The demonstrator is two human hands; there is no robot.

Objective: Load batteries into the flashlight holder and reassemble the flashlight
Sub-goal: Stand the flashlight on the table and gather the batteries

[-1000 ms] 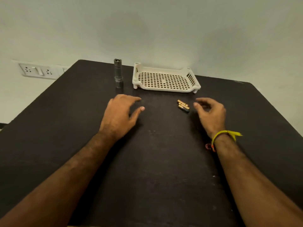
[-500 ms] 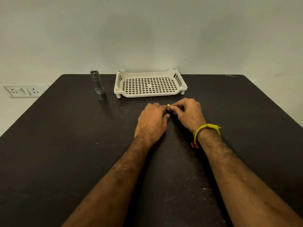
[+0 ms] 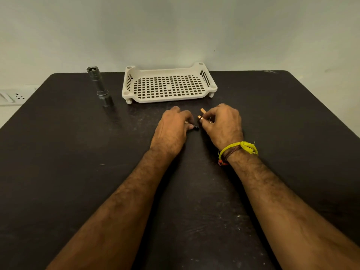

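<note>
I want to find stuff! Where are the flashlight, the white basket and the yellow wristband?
flashlight (image 3: 99, 87), head view, middle of its metal barrel.
white basket (image 3: 169, 70), head view, back rim.
yellow wristband (image 3: 245, 146), head view, its knot.

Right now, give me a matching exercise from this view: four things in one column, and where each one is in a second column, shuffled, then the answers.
Column one:
1. flashlight
2. tray
3. batteries
4. yellow thread band

Column two:
A. round the wrist of the right hand
B. standing upright at the far left of the table
C. pinched in the fingers of the right hand, near the left hand
D. at the table's far edge, by the wall

Pairs: 1-B, 2-D, 3-C, 4-A
</note>
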